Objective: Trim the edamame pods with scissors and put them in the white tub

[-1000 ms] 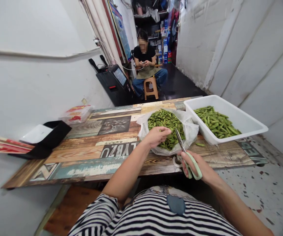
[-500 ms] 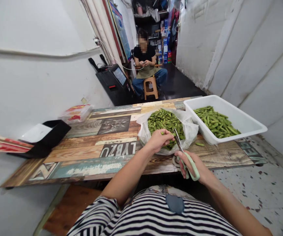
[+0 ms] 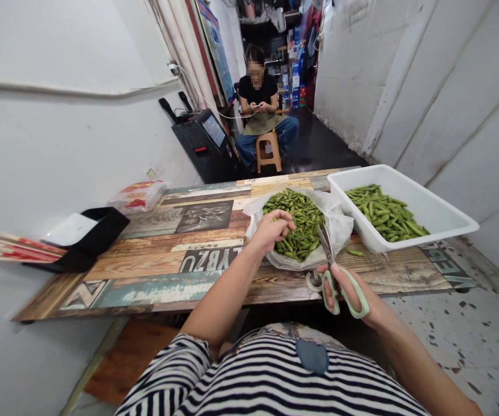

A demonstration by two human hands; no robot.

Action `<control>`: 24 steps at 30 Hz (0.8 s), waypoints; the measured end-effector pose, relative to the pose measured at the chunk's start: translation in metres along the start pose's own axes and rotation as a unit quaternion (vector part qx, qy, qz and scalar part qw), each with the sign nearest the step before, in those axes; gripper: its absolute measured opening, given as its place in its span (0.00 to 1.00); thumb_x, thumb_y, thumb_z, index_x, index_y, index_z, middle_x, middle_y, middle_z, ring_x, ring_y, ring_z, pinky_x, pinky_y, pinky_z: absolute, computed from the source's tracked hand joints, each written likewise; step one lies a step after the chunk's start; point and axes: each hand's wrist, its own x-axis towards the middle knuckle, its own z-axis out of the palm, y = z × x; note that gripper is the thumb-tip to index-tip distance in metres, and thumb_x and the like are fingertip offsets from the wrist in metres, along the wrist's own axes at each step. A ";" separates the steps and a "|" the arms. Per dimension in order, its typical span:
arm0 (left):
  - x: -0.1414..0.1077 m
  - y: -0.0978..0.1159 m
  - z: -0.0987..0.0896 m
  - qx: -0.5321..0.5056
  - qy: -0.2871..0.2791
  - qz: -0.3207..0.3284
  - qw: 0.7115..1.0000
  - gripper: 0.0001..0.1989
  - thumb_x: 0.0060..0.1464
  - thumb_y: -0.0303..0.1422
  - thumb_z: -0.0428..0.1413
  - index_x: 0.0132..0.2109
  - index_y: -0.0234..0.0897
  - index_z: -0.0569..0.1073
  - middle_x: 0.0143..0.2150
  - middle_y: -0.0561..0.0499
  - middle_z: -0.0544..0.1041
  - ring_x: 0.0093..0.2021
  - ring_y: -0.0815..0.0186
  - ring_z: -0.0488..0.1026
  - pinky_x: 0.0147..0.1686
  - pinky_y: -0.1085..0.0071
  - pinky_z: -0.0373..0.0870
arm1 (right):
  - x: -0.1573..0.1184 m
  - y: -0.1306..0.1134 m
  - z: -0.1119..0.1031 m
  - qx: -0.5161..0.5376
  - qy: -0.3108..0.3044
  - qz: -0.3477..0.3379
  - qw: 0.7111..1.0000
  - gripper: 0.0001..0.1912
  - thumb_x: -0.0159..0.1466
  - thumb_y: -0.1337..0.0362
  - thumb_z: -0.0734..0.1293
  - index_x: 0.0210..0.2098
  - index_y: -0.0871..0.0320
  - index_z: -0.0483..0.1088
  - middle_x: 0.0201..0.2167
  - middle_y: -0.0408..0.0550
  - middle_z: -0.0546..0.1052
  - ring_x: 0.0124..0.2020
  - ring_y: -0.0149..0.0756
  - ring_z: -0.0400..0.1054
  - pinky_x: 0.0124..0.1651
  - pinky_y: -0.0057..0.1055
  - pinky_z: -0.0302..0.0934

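Grips scissors (image 3: 330, 257) by handles in right hand (image 3: 371, 303) at near right of plastic bag (image 3: 341, 229), holds left hand (image 3: 271, 233) with bent fingers over green pods (image 3: 296, 249) inside bag, cannot tell whether pinching one, and notes white tub (image 3: 425, 207) of further pods (image 3: 382, 218) right of bag.

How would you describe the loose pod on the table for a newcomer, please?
On the wood-patterned table, find the white tub at the right and the plastic bag beside it. The loose green pod lies between them, toward the near side. Unlike the piled pods in both, it lies alone on the tabletop.
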 end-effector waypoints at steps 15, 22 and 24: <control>-0.001 0.017 -0.017 0.587 -0.216 0.175 0.760 0.09 0.37 0.22 0.60 0.27 0.41 0.78 0.29 0.49 0.73 0.34 0.62 0.70 0.33 0.72 0.59 | -0.004 0.003 0.004 -0.048 -0.008 0.022 0.999 0.24 0.59 0.40 0.59 0.32 0.57 0.61 0.14 0.37 0.65 0.14 0.29 0.61 0.19 0.27 0.57; 0.007 0.008 -0.009 0.543 -0.288 0.224 0.756 0.02 0.46 0.30 0.59 0.30 0.37 0.76 0.33 0.47 0.74 0.33 0.65 0.69 0.33 0.74 0.59 | -0.002 0.002 0.009 -0.036 -0.007 0.025 0.999 0.24 0.57 0.40 0.60 0.30 0.56 0.60 0.16 0.37 0.65 0.15 0.28 0.61 0.19 0.26 0.58; 0.011 0.005 -0.010 0.501 -0.248 0.234 0.795 0.05 0.50 0.31 0.56 0.32 0.36 0.76 0.33 0.47 0.75 0.34 0.66 0.69 0.35 0.74 0.60 | -0.003 0.002 0.008 -0.035 0.000 0.028 0.999 0.23 0.58 0.40 0.60 0.30 0.56 0.60 0.17 0.37 0.65 0.15 0.28 0.61 0.18 0.26 0.57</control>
